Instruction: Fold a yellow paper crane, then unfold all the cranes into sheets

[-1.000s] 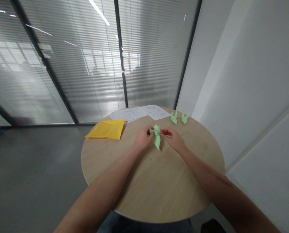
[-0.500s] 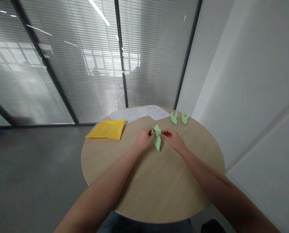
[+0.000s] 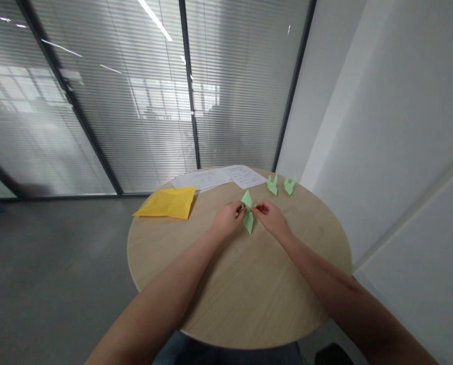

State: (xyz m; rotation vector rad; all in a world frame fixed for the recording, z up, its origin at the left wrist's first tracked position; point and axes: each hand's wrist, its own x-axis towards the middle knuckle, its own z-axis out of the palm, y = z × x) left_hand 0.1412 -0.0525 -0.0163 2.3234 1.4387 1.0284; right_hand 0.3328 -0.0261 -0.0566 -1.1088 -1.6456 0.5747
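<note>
Green paper figure (image 3: 248, 223): between both hands, over the round table (image 3: 256, 289), its points spread near and far.
Left hand (image 3: 227, 218): thumb and fingers pinch the figure's left side.
Right hand (image 3: 271, 218): fingertips pinch its right side.
Small figures (image 3: 272, 185): two, far right, apparently finished.
Folding left: held one looks mostly folded, its shaping seemingly incomplete.

Table (image 3: 264, 294): wood-grained, smooth, matt. Central figure (image 3: 248, 222): folded matt paper. Two figures (image 3: 272, 187), far-right edge: likewise. Sheets (image 3: 246, 176), far edge: smooth paper. Envelope (image 3: 169, 203), far-left edge: paper-like, creased.
</note>
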